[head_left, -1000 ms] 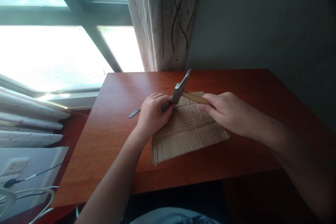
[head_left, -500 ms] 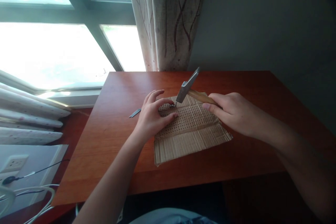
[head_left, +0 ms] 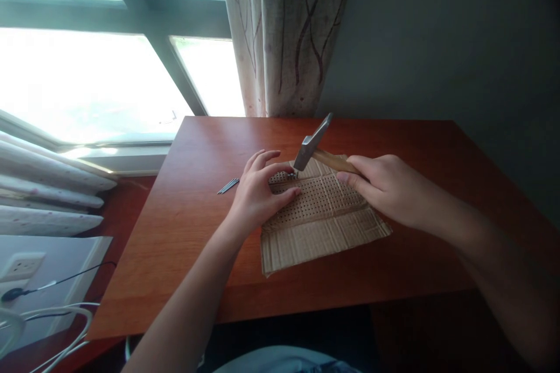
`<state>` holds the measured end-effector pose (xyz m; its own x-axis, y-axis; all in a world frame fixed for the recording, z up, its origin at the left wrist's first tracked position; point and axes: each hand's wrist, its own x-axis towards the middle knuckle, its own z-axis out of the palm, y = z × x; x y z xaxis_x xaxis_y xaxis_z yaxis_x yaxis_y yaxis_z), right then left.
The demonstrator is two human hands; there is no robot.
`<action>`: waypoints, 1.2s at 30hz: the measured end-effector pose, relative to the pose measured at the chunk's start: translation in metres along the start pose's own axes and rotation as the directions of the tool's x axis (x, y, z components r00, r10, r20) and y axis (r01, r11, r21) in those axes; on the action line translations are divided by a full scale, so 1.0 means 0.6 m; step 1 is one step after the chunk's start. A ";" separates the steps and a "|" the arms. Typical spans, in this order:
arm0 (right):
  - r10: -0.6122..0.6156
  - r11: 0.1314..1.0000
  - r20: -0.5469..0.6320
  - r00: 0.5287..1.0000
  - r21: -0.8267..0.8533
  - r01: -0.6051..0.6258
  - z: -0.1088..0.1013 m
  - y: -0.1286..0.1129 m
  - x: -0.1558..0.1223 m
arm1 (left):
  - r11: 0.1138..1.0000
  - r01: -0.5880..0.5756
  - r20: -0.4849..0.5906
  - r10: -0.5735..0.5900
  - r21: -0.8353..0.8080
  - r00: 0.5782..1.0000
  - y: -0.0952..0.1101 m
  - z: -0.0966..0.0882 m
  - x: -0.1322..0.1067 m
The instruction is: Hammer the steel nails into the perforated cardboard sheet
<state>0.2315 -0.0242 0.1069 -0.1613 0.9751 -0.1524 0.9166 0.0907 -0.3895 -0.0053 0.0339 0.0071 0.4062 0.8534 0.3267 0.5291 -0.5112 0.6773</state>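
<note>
Above holed cardboard (head_left: 321,201), right fingers (head_left: 362,165) grip a hammer (head_left: 311,144).

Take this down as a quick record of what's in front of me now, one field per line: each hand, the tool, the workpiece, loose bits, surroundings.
Left hand: open, at the cardboard's left side; contact unclear
Right hand: closed around the hammer's wooden handle
Tool: hammer, head tilted over the cardboard's far part
Workpiece: cardboard with rows of small holes
Loose bits: thin metal rods left of the left hand
Surface: reddish-brown table
Surroundings: window, patterned curtain, wall socket
</note>
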 end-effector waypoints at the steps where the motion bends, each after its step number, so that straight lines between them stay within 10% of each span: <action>1: 0.001 1.000 -0.009 1.000 0.006 -0.001 0.000 0.000 0.000 | 1.000 -0.001 0.002 0.001 0.000 1.000 0.001 0.000 0.000; 36: 0.033 0.999 0.021 0.999 0.033 -0.033 0.021 0.019 -0.015 | 0.995 -0.083 0.061 0.080 0.048 0.995 0.004 -0.013 0.007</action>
<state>0.2390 -0.0346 0.0925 -0.1390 0.9730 -0.1840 0.9088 0.0516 -0.4140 -0.0079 0.0373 0.0152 0.4920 0.8017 0.3395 0.5286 -0.5849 0.6151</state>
